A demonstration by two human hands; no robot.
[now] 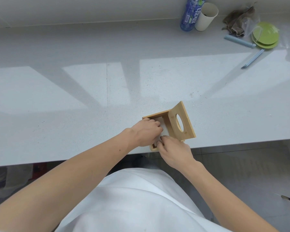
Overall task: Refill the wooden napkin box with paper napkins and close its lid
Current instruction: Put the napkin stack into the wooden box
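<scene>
Grey-white stone counter (74, 91), which spanned the whole field, with sunlit patches across its middle. My white garment (132, 198) filled the lower centre, and both my bare forearms reached forward from it.

Wooden napkin box (155, 115), which stood at the counter's near edge, right of centre and directly in front of me. Its lid (188, 131) was raised, standing tilted on the box's right side, the oval opening in it facing me. A stack of white paper napkins (164, 128) lay inside the box, partly covered by my hands.

My left hand (145, 133) was knuckles-up over the box, its fingers curled down round the left and far part of the stack, grasping it. My right hand (176, 152) lay at the box's near side, fingers bent, tips touching the stack's near edge; whether they pinched the paper I could not tell.

At the far right, well apart from the box: a blue bottle (190, 15) touching a cream cup (206, 17), a crumpled brown cloth (239, 20), two stacked green plates (265, 35), and two pale blue clip bars (239, 41).
</scene>
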